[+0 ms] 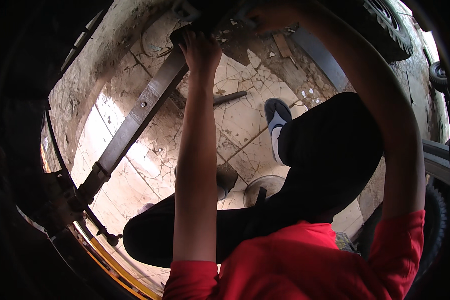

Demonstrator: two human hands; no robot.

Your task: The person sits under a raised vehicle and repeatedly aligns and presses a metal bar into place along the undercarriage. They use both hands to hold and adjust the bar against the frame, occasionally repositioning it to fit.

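A: Starting at the left, what do we see?

B: A long leaf spring (pixel 135 117) slants up from the dark chassis toward the top. Our left hand (pixel 201 50) grips its upper end, fingers wrapped over the dark metal there.

A: And further right?

B: A metal bar (pixel 230 97) lies on the cracked floor (pixel 235 125), then our shoe (pixel 276 120) and black trouser leg. Our right hand (pixel 267 15) reaches into the shadowed underside at the top; we cannot tell whether it clasps anything. A tyre (pixel 385 25) sits at top right.
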